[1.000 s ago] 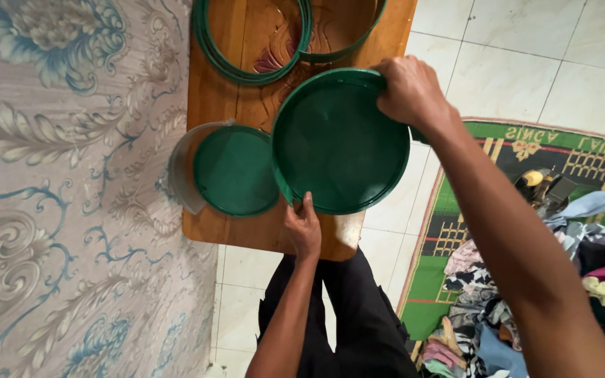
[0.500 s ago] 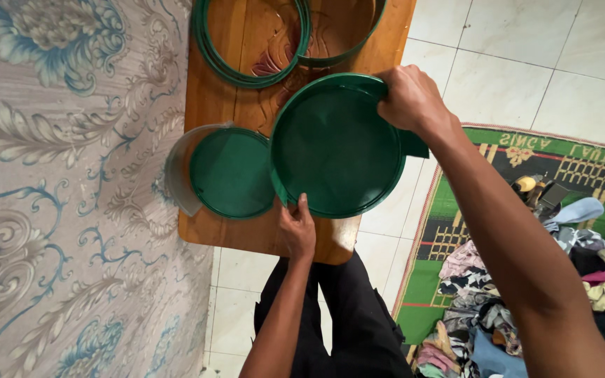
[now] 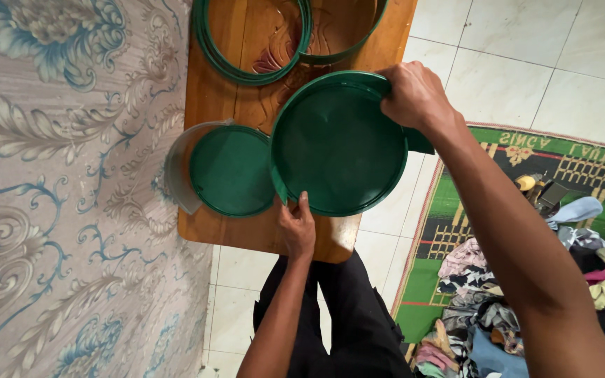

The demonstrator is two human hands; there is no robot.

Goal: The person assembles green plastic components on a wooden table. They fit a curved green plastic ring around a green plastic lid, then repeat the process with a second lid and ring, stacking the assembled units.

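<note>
A home: tiled floor (image 3: pixel 526 56), patterned rug (image 3: pixel 456 231), heaped clothes (image 3: pixel 526 301), floral fabric (image 3: pixel 57 175).

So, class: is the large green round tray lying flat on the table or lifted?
Lifted and tilted: both hands grip the large green tray at opposite rims.

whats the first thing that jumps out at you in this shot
The large round green tray, gripped at its far rim by the right hand and at its near rim by the left hand, above a wooden table. Beside it on the left stands a container with a smaller green lid; a heap of clothes lies on the green mat at right.
</note>
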